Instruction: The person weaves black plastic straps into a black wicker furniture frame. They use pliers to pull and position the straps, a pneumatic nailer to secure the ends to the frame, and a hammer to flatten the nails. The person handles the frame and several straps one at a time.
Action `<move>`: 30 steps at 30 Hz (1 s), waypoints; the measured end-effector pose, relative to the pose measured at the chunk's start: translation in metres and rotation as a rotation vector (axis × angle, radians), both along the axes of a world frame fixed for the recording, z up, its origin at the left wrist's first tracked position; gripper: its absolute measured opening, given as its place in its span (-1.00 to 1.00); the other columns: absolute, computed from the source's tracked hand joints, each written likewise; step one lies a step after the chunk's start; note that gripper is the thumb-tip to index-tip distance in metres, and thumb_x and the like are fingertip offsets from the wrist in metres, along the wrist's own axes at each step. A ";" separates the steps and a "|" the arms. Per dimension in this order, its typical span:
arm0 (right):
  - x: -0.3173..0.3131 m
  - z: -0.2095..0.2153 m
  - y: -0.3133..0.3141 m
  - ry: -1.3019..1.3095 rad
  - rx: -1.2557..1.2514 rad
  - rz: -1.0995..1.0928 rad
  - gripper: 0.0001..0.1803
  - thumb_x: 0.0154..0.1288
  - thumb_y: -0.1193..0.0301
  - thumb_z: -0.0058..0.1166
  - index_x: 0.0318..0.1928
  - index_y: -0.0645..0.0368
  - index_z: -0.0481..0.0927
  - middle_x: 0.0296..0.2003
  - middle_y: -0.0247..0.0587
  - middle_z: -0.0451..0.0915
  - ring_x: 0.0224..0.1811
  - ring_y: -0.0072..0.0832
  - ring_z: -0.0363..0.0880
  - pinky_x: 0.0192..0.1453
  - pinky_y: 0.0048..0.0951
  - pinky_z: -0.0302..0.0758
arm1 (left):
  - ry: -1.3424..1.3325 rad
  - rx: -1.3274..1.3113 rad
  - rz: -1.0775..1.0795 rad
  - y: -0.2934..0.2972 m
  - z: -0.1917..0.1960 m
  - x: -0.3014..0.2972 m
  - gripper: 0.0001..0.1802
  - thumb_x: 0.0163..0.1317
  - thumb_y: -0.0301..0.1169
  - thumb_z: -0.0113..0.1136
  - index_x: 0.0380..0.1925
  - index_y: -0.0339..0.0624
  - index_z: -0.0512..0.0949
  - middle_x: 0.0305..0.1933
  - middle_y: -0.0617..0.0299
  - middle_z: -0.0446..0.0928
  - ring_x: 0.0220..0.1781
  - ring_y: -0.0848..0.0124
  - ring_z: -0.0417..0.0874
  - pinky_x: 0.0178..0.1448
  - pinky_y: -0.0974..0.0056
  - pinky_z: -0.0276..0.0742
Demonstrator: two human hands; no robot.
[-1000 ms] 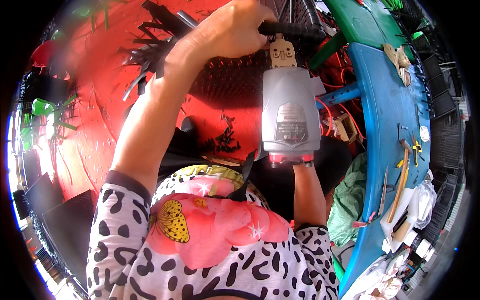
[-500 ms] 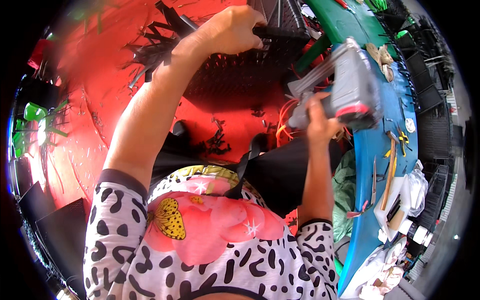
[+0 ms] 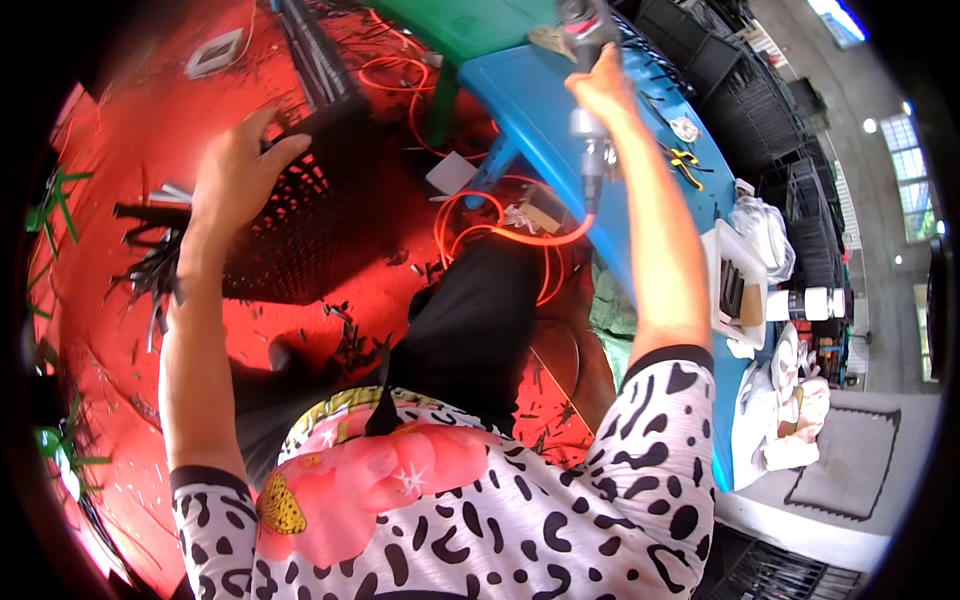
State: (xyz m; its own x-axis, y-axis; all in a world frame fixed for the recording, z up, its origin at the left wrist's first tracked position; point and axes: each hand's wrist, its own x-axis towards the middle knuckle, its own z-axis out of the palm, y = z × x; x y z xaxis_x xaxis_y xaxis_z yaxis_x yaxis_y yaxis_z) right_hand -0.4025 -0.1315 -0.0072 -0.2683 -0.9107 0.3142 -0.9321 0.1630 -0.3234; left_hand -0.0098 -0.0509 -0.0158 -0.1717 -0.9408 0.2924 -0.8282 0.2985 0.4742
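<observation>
My right hand [image 3: 604, 92] is wrapped round the grip of a grey pneumatic staple gun [image 3: 584, 30], raised over the blue table at the far side. An orange air hose [image 3: 548, 238] runs from the fitting at the grip's lower end. On the left, a black woven plastic piece [image 3: 300, 235] with a perforated weave stands over the red floor. My left hand [image 3: 235, 165] is at its upper left edge, thumb and forefinger spread apart; the other fingers are partly hidden. Loose black strips [image 3: 155, 245] stick out beside my left wrist.
On the blue table [image 3: 520, 90] are yellow-handled pliers [image 3: 686, 168], a white tray [image 3: 722, 290] of dark pieces, a white bottle [image 3: 808, 303] and pale gloves [image 3: 790, 400]. Black scraps [image 3: 345, 335] litter the red floor. Stacked black woven furniture [image 3: 680, 45] stands behind the table.
The staple gun in my right hand has moved away from the woven piece, out over the blue table. My left hand's fingers have spread. The view has turned to the right.
</observation>
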 end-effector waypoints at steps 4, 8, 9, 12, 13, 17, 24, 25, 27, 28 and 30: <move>-0.023 -0.038 0.004 0.014 0.333 -0.139 -0.03 0.04 0.27 0.10 0.40 0.30 -0.09 0.09 0.31 0.44 0.14 0.01 0.48 0.26 -0.22 0.37 | 0.030 0.056 0.058 -0.002 -0.005 -0.013 -0.53 0.11 -0.23 0.26 -0.01 -0.23 0.51 -0.54 0.12 0.47 -0.47 0.40 0.49 -0.30 0.29 0.41; -0.016 -0.041 0.015 0.097 0.519 -0.111 -0.16 0.13 0.38 -0.03 0.36 0.39 -0.09 0.07 0.20 0.50 0.14 -0.10 0.51 0.19 -0.20 0.44 | 0.197 0.024 -0.020 0.002 -0.006 -0.017 -0.57 0.09 -0.31 0.27 -0.03 -0.23 0.51 -0.50 0.11 0.54 -0.50 0.33 0.55 -0.32 0.24 0.45; -0.022 -0.049 0.012 0.102 0.464 -0.102 -0.16 0.16 0.29 0.05 0.37 0.34 -0.01 0.06 0.20 0.50 0.12 -0.06 0.51 0.18 -0.20 0.44 | 0.236 0.042 -0.041 0.002 -0.006 -0.016 -0.58 0.09 -0.33 0.26 -0.03 -0.24 0.51 -0.52 0.17 0.52 -0.52 0.41 0.51 -0.35 0.30 0.43; -0.058 -0.055 0.014 0.062 0.293 0.061 -0.18 0.16 0.16 0.13 0.35 0.23 0.11 0.06 0.18 0.50 0.10 -0.03 0.51 0.18 -0.19 0.44 | 0.257 0.077 -0.073 0.005 -0.001 -0.016 -0.62 0.09 -0.41 0.22 -0.06 -0.28 0.51 -0.55 0.31 0.41 -0.51 0.60 0.39 -0.38 0.43 0.34; -0.090 -0.064 0.015 -0.090 0.190 0.077 -0.21 0.14 0.06 0.17 0.31 0.12 0.22 0.02 0.11 0.54 0.06 -0.02 0.53 0.16 -0.16 0.43 | 0.281 0.059 -0.092 0.004 -0.003 -0.016 -0.63 0.10 -0.43 0.22 -0.05 -0.29 0.51 -0.55 0.32 0.39 -0.49 0.60 0.38 -0.38 0.45 0.34; -0.216 -0.068 0.072 0.216 0.017 -0.351 -0.48 0.15 0.15 0.14 0.10 0.09 0.50 -0.07 -0.01 0.61 0.00 -0.13 0.58 0.05 -0.18 0.47 | 0.368 0.059 -0.104 0.003 -0.006 -0.014 -0.62 0.10 -0.52 0.20 -0.02 -0.31 0.50 -0.49 0.36 0.35 -0.43 0.63 0.36 -0.34 0.48 0.32; -0.220 -0.062 0.094 0.073 0.646 -0.431 -0.03 -0.10 -0.33 0.15 -0.03 0.41 0.57 -0.01 0.24 0.54 0.12 -0.02 0.50 0.22 -0.20 0.38 | 0.207 -0.013 -0.182 0.021 0.010 -0.014 -0.41 -0.09 -0.49 0.29 0.06 -0.25 0.49 -0.11 0.16 0.53 -0.02 0.40 0.50 0.15 0.32 0.36; -0.239 -0.073 0.101 0.099 0.495 -0.394 0.02 -0.19 -0.38 0.15 -0.10 0.44 0.60 -0.08 0.27 0.58 0.07 -0.03 0.55 0.17 -0.17 0.40 | 0.188 -0.093 -0.241 0.019 0.009 -0.016 -0.44 -0.11 -0.49 0.30 0.02 -0.25 0.51 -0.11 0.09 0.54 -0.04 0.33 0.55 0.09 0.28 0.42; -0.259 -0.082 0.098 0.053 0.437 -0.516 -0.12 0.04 -0.31 0.01 -0.13 0.40 0.62 -0.12 0.27 0.59 0.02 0.01 0.56 0.10 -0.09 0.42 | 0.220 -0.174 -0.314 0.015 0.002 -0.014 -0.49 -0.13 -0.48 0.31 -0.05 -0.22 0.55 -0.11 0.04 0.55 -0.06 0.21 0.59 0.03 0.21 0.48; -0.309 -0.094 0.102 0.148 0.337 -0.583 -0.23 0.15 -0.24 -0.06 -0.16 0.33 0.64 -0.13 0.22 0.60 0.01 0.05 0.55 0.08 -0.06 0.42 | 0.311 -0.178 -0.364 0.014 0.000 -0.015 -0.51 -0.14 -0.48 0.32 -0.08 -0.19 0.57 -0.10 0.05 0.54 -0.07 0.17 0.59 0.03 0.18 0.49; -0.326 -0.110 0.102 0.256 0.463 -0.563 -0.47 0.13 0.08 -0.02 -0.13 0.32 0.62 -0.07 0.23 0.56 0.04 0.13 0.50 0.11 -0.05 0.41 | 0.253 -0.201 -0.393 0.016 -0.001 -0.012 -0.57 -0.15 -0.49 0.31 -0.14 -0.16 0.61 -0.12 0.08 0.53 -0.09 0.13 0.58 0.00 0.17 0.50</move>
